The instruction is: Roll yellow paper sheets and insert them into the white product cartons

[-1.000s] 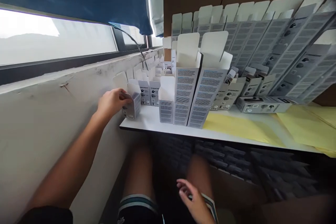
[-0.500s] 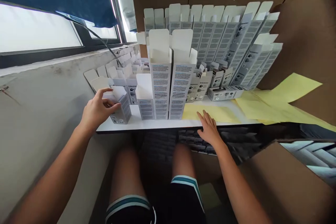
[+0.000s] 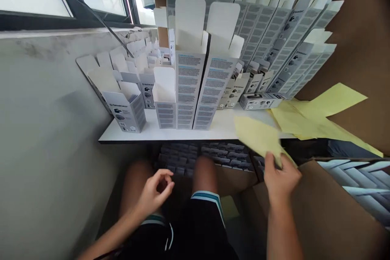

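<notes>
The right hand pinches a flat yellow paper sheet, apparently a lifting step; moving it calls for a steady grip. The left hand curls loosely, empty.

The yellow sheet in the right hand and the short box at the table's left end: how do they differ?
The yellow sheet is held in the right hand, while the short box stands on the table with no hand on it. The sheet is thin; the box is hollow and open at the top. The sheet is pale yellow, with no print showing; the box is mostly grey outside and printed.
</notes>
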Tool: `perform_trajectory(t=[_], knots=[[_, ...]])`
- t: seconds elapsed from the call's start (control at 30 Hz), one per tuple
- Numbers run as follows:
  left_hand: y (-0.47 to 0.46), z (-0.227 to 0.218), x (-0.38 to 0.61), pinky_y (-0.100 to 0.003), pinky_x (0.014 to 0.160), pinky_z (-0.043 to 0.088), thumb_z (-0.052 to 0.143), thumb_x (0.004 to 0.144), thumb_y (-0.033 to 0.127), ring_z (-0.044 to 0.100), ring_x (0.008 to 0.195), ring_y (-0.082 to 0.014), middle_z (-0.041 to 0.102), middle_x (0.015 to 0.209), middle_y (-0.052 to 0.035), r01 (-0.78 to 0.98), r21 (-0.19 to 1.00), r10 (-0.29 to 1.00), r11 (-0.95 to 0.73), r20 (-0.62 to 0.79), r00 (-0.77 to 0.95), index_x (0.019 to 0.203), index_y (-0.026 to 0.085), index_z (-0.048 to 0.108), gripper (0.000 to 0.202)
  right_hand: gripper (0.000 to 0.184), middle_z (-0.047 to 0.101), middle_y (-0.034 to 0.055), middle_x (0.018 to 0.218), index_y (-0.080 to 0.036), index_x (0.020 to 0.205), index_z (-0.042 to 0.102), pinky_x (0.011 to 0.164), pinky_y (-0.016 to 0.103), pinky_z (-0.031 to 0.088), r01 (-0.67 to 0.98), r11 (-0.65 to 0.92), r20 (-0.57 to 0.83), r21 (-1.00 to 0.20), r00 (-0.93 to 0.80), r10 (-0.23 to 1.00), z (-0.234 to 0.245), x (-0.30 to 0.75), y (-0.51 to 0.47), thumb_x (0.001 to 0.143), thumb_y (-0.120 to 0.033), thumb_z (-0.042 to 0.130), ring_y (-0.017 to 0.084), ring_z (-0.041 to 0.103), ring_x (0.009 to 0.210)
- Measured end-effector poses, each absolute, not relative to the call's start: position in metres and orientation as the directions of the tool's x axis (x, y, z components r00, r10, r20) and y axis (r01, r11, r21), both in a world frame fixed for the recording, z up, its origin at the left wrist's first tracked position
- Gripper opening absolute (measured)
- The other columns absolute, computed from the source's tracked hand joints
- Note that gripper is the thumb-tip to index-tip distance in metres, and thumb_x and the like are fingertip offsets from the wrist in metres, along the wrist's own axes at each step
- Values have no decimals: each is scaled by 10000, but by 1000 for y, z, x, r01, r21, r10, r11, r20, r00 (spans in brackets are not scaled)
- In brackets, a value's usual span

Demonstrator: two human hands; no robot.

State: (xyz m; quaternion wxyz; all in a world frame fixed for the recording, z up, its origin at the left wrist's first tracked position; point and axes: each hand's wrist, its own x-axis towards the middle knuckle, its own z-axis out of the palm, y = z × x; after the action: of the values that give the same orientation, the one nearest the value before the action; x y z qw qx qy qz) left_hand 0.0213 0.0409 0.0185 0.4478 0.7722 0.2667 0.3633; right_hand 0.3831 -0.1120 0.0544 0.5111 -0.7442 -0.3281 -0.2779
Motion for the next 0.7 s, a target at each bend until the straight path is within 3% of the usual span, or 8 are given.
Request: perform_trajectory(t=[0.07,0.1,0.17,0.27,0.37,0.43,0.53,0.7], knots=[[20,8,28,-289,589,509,685,866,311,613,612,-167,646,721,7,42,950,757,-310,220,616,1035,274,627,183,328,770,121,902,-120,1005,768,760,358,560,592,-122,585,-797,806,94,57,353,-133,826,-392,728,240,693,787],[13,5,30,-296,608,518,697,862,323,620,635,-173,659,749,-4,24,969,769,-247,181,613,1029,272,640,184,372,777,115,936,-118,1040,763,753,358,571,492,-48,485,-869,867,116,57,337,-141,797,-400,763,243,703,803],[2,4,32,-298,634,525,713,858,346,631,691,-181,683,822,-26,-26,988,808,-151,139,572,1022,266,659,190,378,789,96,951,-137,1027,769,739,355,588,297,37,295,-954,910,293,52,305,-148,764,-405,803,249,718,820],[-4,10,31,-312,719,549,742,835,414,665,883,-221,711,1027,-74,-154,984,851,-86,153,502,1134,268,658,343,318,792,70,847,-163,930,781,656,327,585,36,6,32,-999,795,606,37,262,-141,768,-435,802,243,721,749],[-7,18,26,-392,901,558,801,763,475,666,1087,-297,712,1201,-119,-153,988,788,5,90,609,1246,230,643,565,315,764,48,746,-165,885,763,547,290,540,-160,-76,-161,-984,629,761,22,225,-126,785,-462,790,206,677,613],[-9,20,21,-435,926,567,809,754,485,694,1065,-321,747,1163,-125,-45,987,723,151,-80,687,1181,192,687,533,310,745,35,715,-167,845,744,527,273,520,-222,-109,-217,-969,556,803,17,208,-116,796,-471,782,185,651,574],[-11,17,15,-435,844,606,776,789,501,740,957,-310,790,1062,-113,23,943,723,331,-270,635,1088,170,719,450,310,752,33,745,-175,853,737,557,267,525,-243,-123,-227,-962,469,853,14,194,-106,806,-480,771,187,665,611],[-11,11,10,-399,762,622,780,788,501,756,927,-301,801,1062,-104,-24,932,794,361,-293,532,1067,180,724,429,327,767,38,788,-184,959,747,563,269,527,-254,-162,-246,-953,344,906,13,195,-99,817,-480,755,182,670,609]])
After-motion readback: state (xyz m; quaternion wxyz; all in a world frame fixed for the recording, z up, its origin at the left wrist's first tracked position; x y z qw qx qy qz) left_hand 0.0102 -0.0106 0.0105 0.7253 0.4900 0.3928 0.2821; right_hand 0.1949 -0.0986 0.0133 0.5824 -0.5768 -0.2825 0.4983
